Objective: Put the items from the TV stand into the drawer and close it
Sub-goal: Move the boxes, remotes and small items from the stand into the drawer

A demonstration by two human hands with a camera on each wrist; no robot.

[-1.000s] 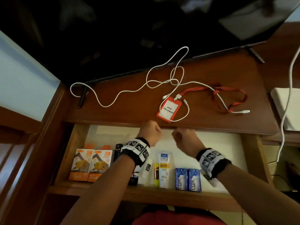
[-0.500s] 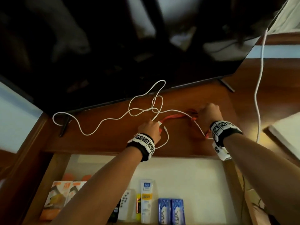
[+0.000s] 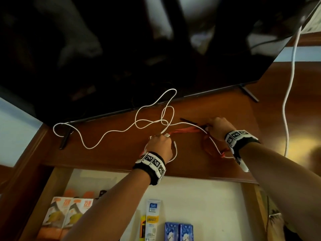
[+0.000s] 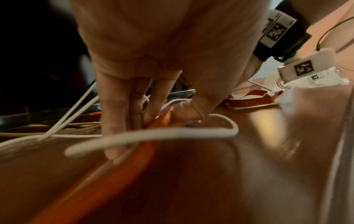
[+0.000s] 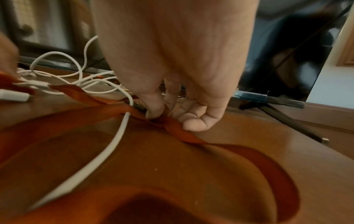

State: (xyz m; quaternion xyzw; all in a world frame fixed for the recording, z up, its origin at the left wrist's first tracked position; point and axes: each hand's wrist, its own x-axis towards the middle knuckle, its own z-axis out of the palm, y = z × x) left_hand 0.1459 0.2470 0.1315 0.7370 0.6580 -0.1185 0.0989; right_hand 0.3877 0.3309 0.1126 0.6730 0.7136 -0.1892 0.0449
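Note:
On the brown TV stand top (image 3: 107, 153) a long white cable (image 3: 111, 133) lies in loose loops over a red lanyard (image 3: 185, 131). My left hand (image 3: 161, 145) is down on the orange badge holder (image 4: 122, 169) at the lanyard's end; thumb and fingers pinch its edge (image 4: 161, 119), with the cable (image 4: 153, 134) lying across in front. My right hand (image 3: 217, 127) pinches the lanyard strap (image 5: 184, 134) between thumb and fingers (image 5: 162, 116), and the cable (image 5: 116, 139) crosses the strap beside it. The badge is mostly hidden under my left hand in the head view.
The drawer (image 3: 191, 197) stands open below the top, holding two orange charger boxes (image 3: 69, 214), a tube (image 3: 152, 218) and two blue boxes (image 3: 178, 232). The black TV (image 3: 121, 49) overhangs the back of the stand. Another white cable (image 3: 288, 101) hangs at the right.
Both hands rose from over the open drawer to the stand top and took hold of the badge and the lanyard. In the last half second they barely moved.

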